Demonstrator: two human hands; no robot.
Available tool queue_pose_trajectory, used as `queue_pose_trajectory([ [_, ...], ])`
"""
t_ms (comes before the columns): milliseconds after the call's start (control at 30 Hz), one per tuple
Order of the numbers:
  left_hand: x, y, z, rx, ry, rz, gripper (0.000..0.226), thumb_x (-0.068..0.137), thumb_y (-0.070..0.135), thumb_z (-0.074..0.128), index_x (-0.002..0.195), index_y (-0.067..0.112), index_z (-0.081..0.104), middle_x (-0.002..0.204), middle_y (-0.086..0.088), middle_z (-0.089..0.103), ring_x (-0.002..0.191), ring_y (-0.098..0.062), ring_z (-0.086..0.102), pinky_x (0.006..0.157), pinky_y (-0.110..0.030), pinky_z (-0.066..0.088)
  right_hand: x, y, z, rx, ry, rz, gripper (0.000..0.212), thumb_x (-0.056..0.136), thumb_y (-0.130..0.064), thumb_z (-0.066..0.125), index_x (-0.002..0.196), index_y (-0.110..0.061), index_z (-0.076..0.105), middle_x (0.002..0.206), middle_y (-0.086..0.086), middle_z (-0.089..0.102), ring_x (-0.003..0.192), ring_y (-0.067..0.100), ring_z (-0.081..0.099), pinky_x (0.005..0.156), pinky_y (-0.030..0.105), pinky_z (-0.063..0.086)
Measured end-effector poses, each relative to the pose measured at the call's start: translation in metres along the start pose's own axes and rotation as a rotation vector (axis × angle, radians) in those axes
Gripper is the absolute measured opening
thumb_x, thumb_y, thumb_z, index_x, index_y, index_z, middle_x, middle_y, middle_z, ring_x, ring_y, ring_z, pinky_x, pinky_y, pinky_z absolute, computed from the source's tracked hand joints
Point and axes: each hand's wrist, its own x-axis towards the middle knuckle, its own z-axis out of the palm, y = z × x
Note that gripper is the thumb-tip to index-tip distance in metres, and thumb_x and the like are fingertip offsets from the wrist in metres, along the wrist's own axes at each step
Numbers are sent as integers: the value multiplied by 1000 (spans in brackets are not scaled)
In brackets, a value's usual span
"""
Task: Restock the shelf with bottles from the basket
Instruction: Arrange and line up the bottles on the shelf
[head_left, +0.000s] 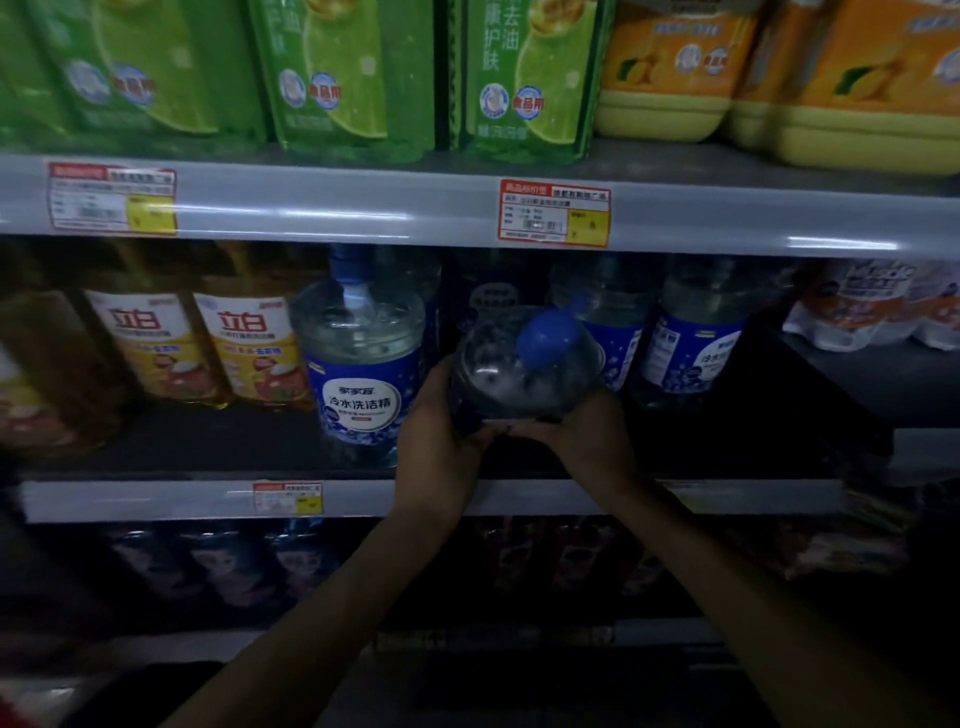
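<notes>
Both left hand (435, 436) and right hand (584, 434) grip the clear blue-capped plastic bottle (511, 376) mid-frame; I'd upright it, seemingly tilted, before seating.

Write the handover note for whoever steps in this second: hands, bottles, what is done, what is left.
Hands: left hand and right hand both grip the clear blue-capped bottle from below.
Bottle: tilted, cap toward the camera, at the front of the middle shelf, in the gap between the standing blue-label bottle and the matching bottles to the right.
Done: those bottles already stand on the shelf.
Left: set this one upright in the gap and let go. The basket is out of view, so remaining stock cannot be told.
</notes>
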Motion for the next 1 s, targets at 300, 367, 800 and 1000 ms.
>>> queue_pose_trajectory([
  [300,14,-5,11,4,-11,-55,70,91,-2,73,150,15,40,131,12,57,109,14,49,85,6,36,7,-6,10,34,5,5,70,70,-25,93,130,-19,57,121,-13,68,113,-1,63,93,17,51],
  [367,17,-6,17,6,10,-70,64,92,0,71,147,16,43,135,6,63,111,8,54,87,4,39,8,-8,11,44,18,27,69,71,-20,92,128,-28,53,118,-20,66,111,-7,61,91,12,49],
  [800,21,-13,28,-145,-41,-230,65,94,8,69,153,19,45,144,1,62,132,-13,58,114,-39,48,8,-22,31,162,46,233,71,86,1,71,145,-29,45,116,-24,53,119,2,49,102,26,43],
  [1000,22,-6,21,-271,-44,-346,54,101,16,63,152,24,48,135,11,61,125,-8,57,111,-30,46,2,-24,38,212,31,369,73,83,-5,67,143,-41,45,135,-9,62,120,16,61,101,44,54],
])
